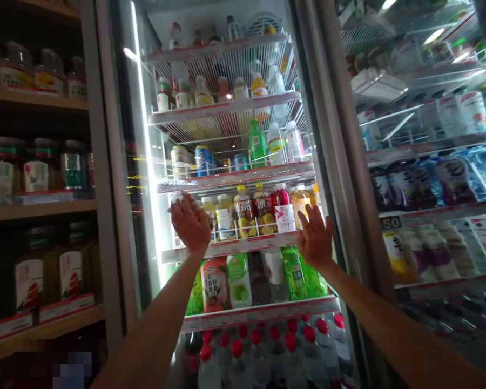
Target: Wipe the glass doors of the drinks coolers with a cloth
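Both arms reach toward a lit drinks cooler with wire shelves. My left hand is raised in front of the shelf at the left, its fingers spread and nothing in it. My right hand is up at the right side of the same shelf, fingers apart and holding nothing. Between them stand dark bottles with yellow caps, a magenta bottle and a pale bottle with a white label. An amber bottle is beside my right hand. Whether either hand touches the cooler is unclear.
Large green bottles and a red-labelled bottle fill the shelf below; red-capped bottles stand lower. Cans are above. A metal door frame runs down the right. Wooden shelves with jars are at the left.
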Motion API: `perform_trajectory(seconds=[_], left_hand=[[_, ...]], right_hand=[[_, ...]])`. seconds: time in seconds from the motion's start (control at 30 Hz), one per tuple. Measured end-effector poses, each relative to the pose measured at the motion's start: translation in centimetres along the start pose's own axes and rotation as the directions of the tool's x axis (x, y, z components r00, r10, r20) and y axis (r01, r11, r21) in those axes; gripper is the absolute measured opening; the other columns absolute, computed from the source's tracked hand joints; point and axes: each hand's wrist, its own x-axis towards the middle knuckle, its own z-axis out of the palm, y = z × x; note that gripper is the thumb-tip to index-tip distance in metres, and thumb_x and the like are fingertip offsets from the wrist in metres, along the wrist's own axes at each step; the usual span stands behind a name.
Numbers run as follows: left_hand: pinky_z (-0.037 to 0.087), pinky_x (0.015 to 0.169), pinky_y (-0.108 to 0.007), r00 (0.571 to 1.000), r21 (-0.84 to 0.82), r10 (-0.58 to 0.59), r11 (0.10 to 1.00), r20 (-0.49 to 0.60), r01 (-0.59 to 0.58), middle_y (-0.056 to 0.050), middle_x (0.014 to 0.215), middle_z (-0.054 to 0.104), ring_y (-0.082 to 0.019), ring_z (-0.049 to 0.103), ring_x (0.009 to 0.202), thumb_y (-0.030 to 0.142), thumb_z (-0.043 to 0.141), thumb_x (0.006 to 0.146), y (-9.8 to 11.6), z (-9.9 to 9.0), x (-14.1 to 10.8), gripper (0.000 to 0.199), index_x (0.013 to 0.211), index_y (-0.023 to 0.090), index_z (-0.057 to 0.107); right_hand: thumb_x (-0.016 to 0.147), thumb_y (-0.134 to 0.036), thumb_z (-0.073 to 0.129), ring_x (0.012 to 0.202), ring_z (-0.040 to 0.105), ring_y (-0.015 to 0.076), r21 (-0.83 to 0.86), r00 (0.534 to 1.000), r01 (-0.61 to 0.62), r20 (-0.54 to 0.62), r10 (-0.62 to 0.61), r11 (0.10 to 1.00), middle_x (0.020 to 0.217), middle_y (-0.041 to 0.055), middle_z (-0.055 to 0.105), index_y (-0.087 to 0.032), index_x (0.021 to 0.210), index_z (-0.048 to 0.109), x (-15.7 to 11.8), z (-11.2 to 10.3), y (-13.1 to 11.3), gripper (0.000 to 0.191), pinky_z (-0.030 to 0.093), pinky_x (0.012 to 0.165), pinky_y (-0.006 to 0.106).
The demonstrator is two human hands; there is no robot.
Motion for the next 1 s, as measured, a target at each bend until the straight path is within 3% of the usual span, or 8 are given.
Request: perform_trajectory(seconds=[0.07,0.17,0.33,0.5,0.6,0.7,0.87,1.0], left_hand=[[0.024,0.107,-0.050,0.997,0.002,-0.071,0.997,-0.030,0.071,-0.021,0.135,0.039,-0.031,0.030,0.130,0.029,0.039,0.084,0.2,0.0,0.0,0.053,0.132,0.005,0.039],[0.024,0.108,-0.048,0.986,-0.068,0.154,0.986,0.064,-0.150,-0.018,0.136,0.040,-0.029,0.024,0.134,0.026,0.040,0.084,3.4,0.7,-2.2,0.052,0.132,0.009,0.039],[0.024,0.109,-0.043,0.773,-0.243,0.595,0.801,0.219,-0.548,-0.009,0.136,0.044,-0.023,0.024,0.135,0.025,0.043,0.083,7.1,1.9,-3.8,0.047,0.129,0.018,0.043],[0.024,0.108,-0.046,0.977,-0.054,0.194,0.980,0.087,-0.190,-0.015,0.136,0.042,-0.027,0.028,0.133,0.027,0.040,0.084,1.7,1.2,1.6,0.049,0.130,0.012,0.043],[0.025,0.108,-0.047,0.999,0.009,-0.043,0.999,-0.026,0.044,-0.018,0.137,0.038,-0.028,0.030,0.131,0.027,0.040,0.083,-1.0,0.6,3.7,0.052,0.131,0.008,0.040],[0.024,0.109,-0.047,0.993,0.001,0.117,0.993,0.024,-0.117,-0.019,0.137,0.039,-0.029,0.028,0.132,0.025,0.041,0.082,0.5,0.8,2.7,0.052,0.131,0.007,0.040],[0.024,0.109,-0.041,0.727,-0.210,0.658,0.752,0.197,-0.624,-0.008,0.135,0.045,-0.024,0.030,0.132,0.026,0.042,0.083,5.8,2.5,0.5,0.048,0.130,0.017,0.043],[0.026,0.107,-0.045,0.922,-0.087,0.368,0.929,0.120,-0.359,-0.015,0.134,0.044,-0.027,0.032,0.130,0.025,0.042,0.081,1.7,1.8,2.9,0.050,0.129,0.011,0.044]], right_hand=[[0.085,-0.026,0.038,0.136,0.025,0.0238,-0.013,1.000,-0.001,-0.004,0.001,1.000,0.143,0.0103,0.037,-0.023,0.140,0.027,0.0,0.0,0.0,0.056,0.019,0.108,0.049],[0.085,-0.026,0.039,0.135,0.027,0.0246,-0.036,1.000,0.012,-0.009,-0.013,0.999,0.141,0.0112,0.039,-0.023,0.140,0.027,-0.1,0.1,-0.1,0.057,0.020,0.107,0.049],[0.084,-0.025,0.039,0.135,0.026,0.0254,-0.036,1.000,0.019,-0.012,-0.019,0.999,0.141,0.0122,0.040,-0.022,0.140,0.027,-0.1,-0.2,0.0,0.057,0.020,0.107,0.049],[0.086,-0.028,0.037,0.136,0.024,0.0250,-0.011,0.993,0.081,0.088,-0.080,0.997,0.146,0.0096,0.032,-0.025,0.138,0.031,3.1,-0.7,0.7,0.052,0.018,0.107,0.051],[0.087,-0.030,0.036,0.136,0.023,0.0257,-0.013,0.996,0.035,0.080,-0.034,0.999,0.146,0.0099,0.032,-0.023,0.135,0.036,5.7,-0.4,0.7,0.049,0.018,0.107,0.052],[0.087,-0.031,0.036,0.137,0.021,0.0270,-0.023,0.999,0.006,0.052,-0.004,1.000,0.145,0.0116,0.032,-0.019,0.135,0.037,6.6,0.2,0.2,0.049,0.018,0.107,0.052],[0.087,-0.031,0.036,0.136,0.025,0.0261,-0.044,1.000,0.024,0.002,-0.024,0.999,0.143,0.0104,0.036,-0.020,0.135,0.037,6.1,0.5,0.0,0.049,0.021,0.107,0.050],[0.087,-0.031,0.037,0.136,0.025,0.0260,-0.041,0.999,0.038,-0.022,-0.039,0.998,0.143,0.0107,0.037,-0.021,0.136,0.035,6.0,0.5,0.1,0.050,0.022,0.107,0.050]])
